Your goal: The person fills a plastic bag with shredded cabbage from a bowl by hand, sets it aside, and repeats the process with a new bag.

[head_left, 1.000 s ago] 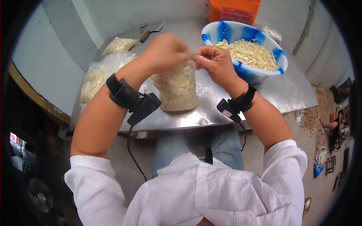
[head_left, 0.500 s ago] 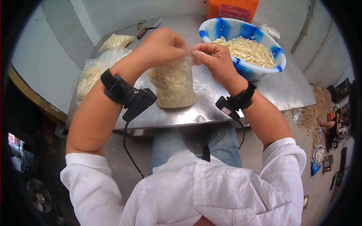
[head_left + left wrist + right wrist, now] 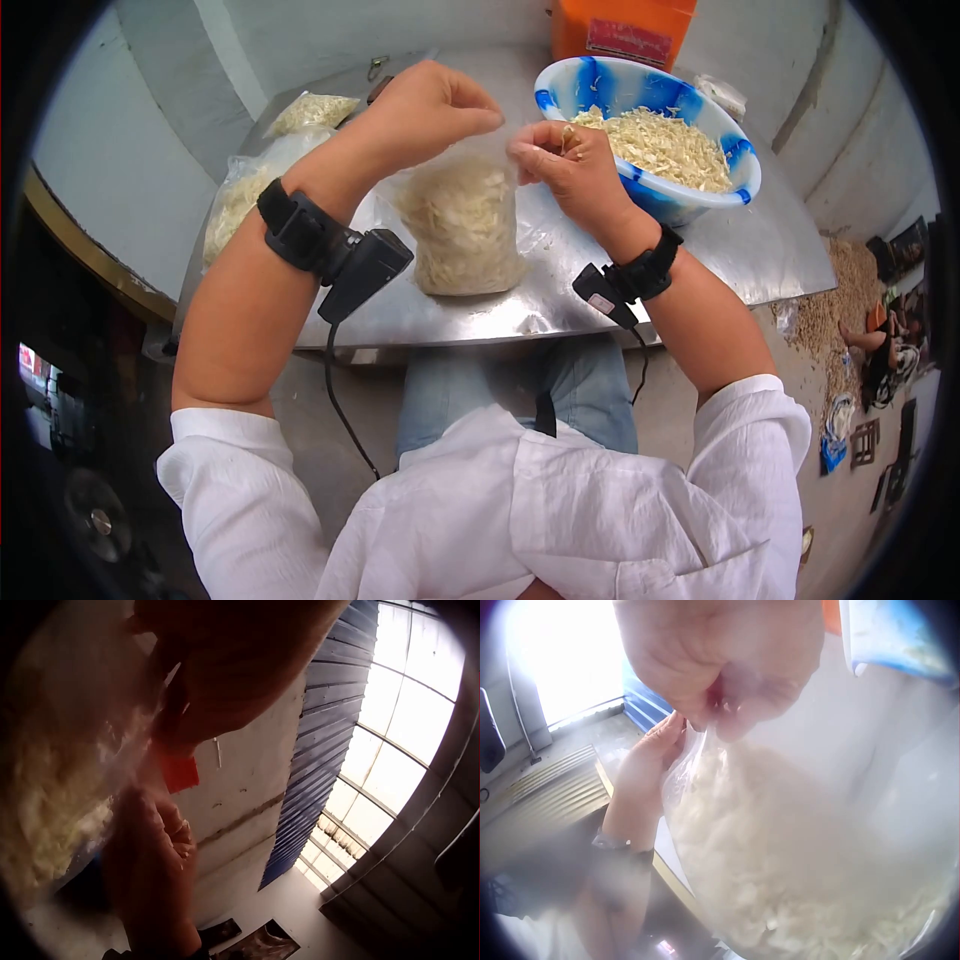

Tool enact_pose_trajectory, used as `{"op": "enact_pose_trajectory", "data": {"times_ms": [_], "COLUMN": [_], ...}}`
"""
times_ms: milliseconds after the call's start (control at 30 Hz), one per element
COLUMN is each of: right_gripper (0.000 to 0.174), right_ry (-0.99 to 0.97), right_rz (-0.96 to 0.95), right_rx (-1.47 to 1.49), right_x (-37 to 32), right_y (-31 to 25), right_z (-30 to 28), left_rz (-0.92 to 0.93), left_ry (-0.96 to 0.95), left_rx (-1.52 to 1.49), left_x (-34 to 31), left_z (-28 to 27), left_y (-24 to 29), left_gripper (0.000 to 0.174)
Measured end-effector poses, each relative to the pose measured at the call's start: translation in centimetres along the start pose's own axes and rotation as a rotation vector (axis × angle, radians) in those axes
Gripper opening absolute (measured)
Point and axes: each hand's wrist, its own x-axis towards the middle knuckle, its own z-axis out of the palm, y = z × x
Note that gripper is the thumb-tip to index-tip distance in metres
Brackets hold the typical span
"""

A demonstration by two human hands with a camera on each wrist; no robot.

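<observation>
Left hand (image 3: 428, 118): pinches bag (image 3: 462, 230) mouth
Right hand (image 3: 570, 165): pinches it too
Bag: upright (shreds (image 3: 780, 855) inside); 2 even pinches should steady it

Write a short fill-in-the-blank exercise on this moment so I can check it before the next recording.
1. The bowl is white and ____.
2. The container behind the bowl is ____.
3. In the head view, the clear bag is to the ____ of the bowl.
4. The grip nearer the bowl is the person's ____ one.

Missing words: blue; orange; left; right.
</observation>
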Motion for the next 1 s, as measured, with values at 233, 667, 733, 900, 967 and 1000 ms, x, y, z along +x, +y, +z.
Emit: {"op": "enact_pose_trajectory", "data": {"times_ms": [233, 667, 733, 900, 967, 1000], "right_gripper": [0.014, 0.016, 0.015, 0.014, 0.014, 0.014], "right_ry": [-0.016, -0.106, -0.111, -0.010, 0.016, 0.041], "right_rz": [0.014, -0.002, -0.023, -0.124, -0.127, -0.126], "right_rx": [-0.011, -0.092, -0.122, -0.111, -0.090, -0.070], "right_x": [-0.1, 0.2, 0.1, -0.4, -0.6, -0.7], "right_y": [-0.4, -0.5, -0.4, -0.1, 0.1, 0.1], "right_z": [0.2, -0.1, -0.1, 0.5, 0.7, 0.8], "left_rz": [0.145, 0.045, 0.018, 0.015, 0.027, 0.041], "left_ry": [0.165, -0.044, -0.156, -0.153, -0.160, -0.161], "left_rx": [0.170, 0.057, 0.106, 0.333, 0.332, 0.333], "left_x": [2.8, -0.3, -0.5, -0.3, -0.2, -0.2], "left_z": [-1.3, -1.9, -1.5, -0.1, 0.0, 0.0], "left_y": [-2.7, 0.4, 0.9, 1.1, 1.1, 1.1], "left_gripper": [0.024, 0.033, 0.036, 0.033, 0.030, 0.028]}}
